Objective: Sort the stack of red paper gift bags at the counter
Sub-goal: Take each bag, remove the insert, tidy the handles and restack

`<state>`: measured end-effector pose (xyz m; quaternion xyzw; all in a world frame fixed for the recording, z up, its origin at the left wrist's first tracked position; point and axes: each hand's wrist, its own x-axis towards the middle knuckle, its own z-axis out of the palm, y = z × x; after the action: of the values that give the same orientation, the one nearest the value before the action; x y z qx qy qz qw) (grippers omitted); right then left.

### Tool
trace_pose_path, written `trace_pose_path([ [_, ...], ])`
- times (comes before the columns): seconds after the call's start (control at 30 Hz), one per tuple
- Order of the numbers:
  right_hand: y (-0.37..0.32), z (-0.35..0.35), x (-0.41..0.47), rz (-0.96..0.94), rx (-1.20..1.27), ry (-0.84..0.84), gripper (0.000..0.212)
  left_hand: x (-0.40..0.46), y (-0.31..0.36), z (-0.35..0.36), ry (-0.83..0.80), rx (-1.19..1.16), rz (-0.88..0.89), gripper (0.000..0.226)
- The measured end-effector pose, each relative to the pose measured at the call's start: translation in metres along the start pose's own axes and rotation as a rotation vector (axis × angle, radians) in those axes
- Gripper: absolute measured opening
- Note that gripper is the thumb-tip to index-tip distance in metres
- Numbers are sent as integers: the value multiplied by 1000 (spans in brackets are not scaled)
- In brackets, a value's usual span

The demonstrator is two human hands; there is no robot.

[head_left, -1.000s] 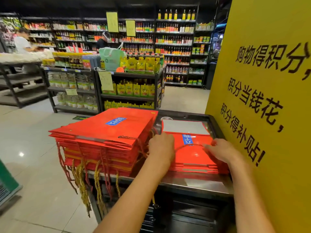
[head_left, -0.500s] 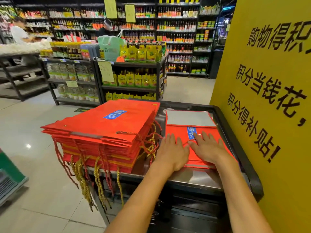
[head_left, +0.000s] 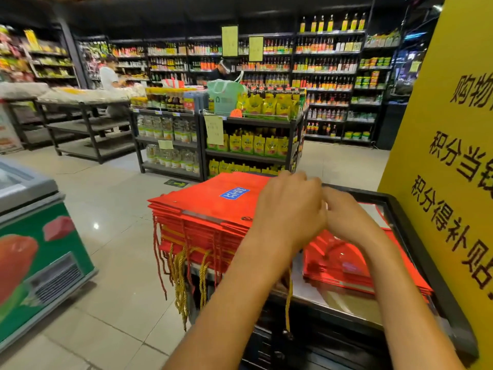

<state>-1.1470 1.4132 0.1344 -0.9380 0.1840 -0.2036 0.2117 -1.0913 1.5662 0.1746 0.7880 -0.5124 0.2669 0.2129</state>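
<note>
Standing at far left is a green-sided freezer chest (head_left: 40, 252), well apart from the counter (head_left: 416, 228). Behind it, shelving racks (head_left: 250, 140) of yellow pouches block the aisle view. The tall stack of red gift bags (head_left: 210, 217) overhangs the counter's left edge, its cord handles (head_left: 181, 279) dangling down. The left hand (head_left: 290, 212) is raised over the stack's right end, fingers curled; whether it grips a bag I cannot tell. The right hand (head_left: 349, 214) sits just beside it, its grasp hidden. A smaller red pile (head_left: 344, 265) lies beneath them, next to a yellow sign (head_left: 442, 156).
</note>
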Motion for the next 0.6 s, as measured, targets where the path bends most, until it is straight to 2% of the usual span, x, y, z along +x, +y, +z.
trace_pose_path([
  [0.1, -37, 1, 12, -140, 152, -19, 25, -6, -48, -35, -74, 68, -102, 27],
  [0.23, -60, 8, 16, -233, 215, -223, 23, -35, -121, -49, -164, 115, -307, 28],
  [0.33, -63, 9, 8, -298, 175, -193, 14, -66, -158, -48, -221, 88, -399, 34],
  [0.47, -59, 6, -5, -276, 149, -291, 19, -98, -166, -38, -145, -37, -417, 37],
  [0.6, -56, 7, -14, -251, 231, -363, 13, -115, -164, -23, -24, -43, -407, 36],
])
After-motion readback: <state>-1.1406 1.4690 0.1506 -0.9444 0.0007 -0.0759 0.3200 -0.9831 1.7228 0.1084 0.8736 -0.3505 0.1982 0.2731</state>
